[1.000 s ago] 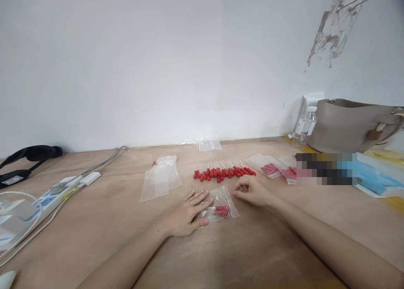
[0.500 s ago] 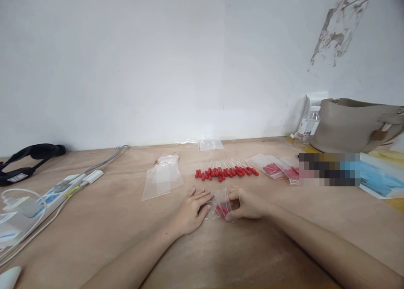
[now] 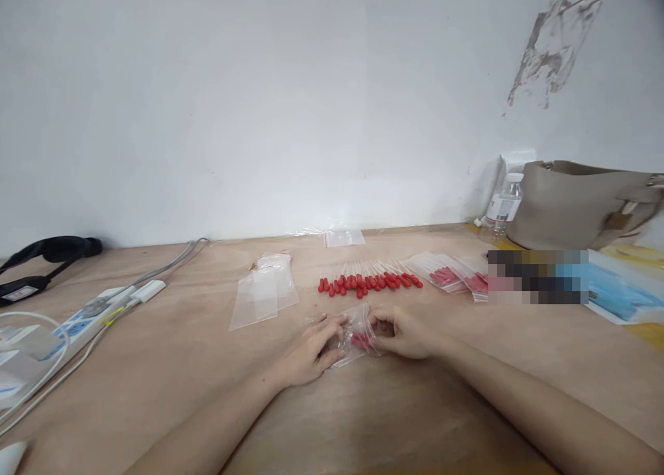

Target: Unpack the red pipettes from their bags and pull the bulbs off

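A small clear zip bag [image 3: 353, 321] with several red-tipped pieces inside lies on the table between my hands. My right hand [image 3: 407, 333] pinches the bag's right end, by its zip strip. At the other end, the curled fingers and thumb of my left hand [image 3: 314, 352] grip the bag's left side. Just beyond it, a row of thin white sticks with red tips [image 3: 357, 283] lies spread out, tips toward me. Flat clear bags [image 3: 254, 301] are stacked to the left. On the right, filled zip bags [image 3: 445, 276] overlap one another.
A power strip [image 3: 77, 326] with plugs and cables runs along the left, near a black strap-like object [image 3: 59, 250]. At the back right stand a plastic bottle [image 3: 503, 205] and a grey handbag [image 3: 565, 205]. Another clear bag [image 3: 345, 238] lies by the wall.
My left hand has shifted slightly left and its fingers have curled in around the bag's side. More of the bag shows between my hands. My right hand keeps its pinch.
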The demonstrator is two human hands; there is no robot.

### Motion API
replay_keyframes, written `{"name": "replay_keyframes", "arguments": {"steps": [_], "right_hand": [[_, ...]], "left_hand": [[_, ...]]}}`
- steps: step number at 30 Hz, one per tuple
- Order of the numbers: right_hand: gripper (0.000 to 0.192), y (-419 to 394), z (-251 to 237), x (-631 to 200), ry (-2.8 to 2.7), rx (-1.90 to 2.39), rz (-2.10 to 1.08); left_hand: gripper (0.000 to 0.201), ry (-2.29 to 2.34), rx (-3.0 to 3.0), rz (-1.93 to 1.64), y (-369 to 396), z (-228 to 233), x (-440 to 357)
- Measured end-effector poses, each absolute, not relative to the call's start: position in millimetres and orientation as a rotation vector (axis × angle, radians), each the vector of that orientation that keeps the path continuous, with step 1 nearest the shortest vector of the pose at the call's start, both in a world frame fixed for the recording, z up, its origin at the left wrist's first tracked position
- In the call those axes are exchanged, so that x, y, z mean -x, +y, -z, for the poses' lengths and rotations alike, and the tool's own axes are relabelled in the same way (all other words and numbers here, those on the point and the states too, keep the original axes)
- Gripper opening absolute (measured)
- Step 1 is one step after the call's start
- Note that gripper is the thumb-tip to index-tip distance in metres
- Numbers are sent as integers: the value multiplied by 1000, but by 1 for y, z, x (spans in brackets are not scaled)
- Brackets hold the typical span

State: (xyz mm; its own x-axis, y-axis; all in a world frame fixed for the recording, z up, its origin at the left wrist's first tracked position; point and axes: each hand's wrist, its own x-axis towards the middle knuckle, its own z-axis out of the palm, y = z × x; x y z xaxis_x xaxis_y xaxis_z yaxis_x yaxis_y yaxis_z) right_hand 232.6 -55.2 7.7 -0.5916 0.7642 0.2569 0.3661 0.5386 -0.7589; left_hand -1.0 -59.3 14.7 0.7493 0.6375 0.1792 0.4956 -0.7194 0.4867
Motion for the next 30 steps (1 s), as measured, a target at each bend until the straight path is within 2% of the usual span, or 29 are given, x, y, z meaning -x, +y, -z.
{"name": "replay_keyframes", "arguments": {"steps": [6, 13, 18, 22, 30], "right_hand": [[20, -55, -3, -231, -2101, 921, -1140], [25, -49, 2, -230, -1969, 1045, -1228], [26, -50, 0, -228, -2051, 1077, -1147], [25, -43, 0, -230, -2022, 1148, -1197], [24, -47, -6, -233, -2177, 1007, -1036]], "left_hand": [[25, 832, -2618, -424, -56, -12, 3], [33, 806, -2681, -305, -52, -10, 6], [35, 778, -2700, -227, -53, -16, 5], [35, 728, -2714, -169, -52, -21, 6], [42, 721, -2685, -213, -55, -24, 7]]}}
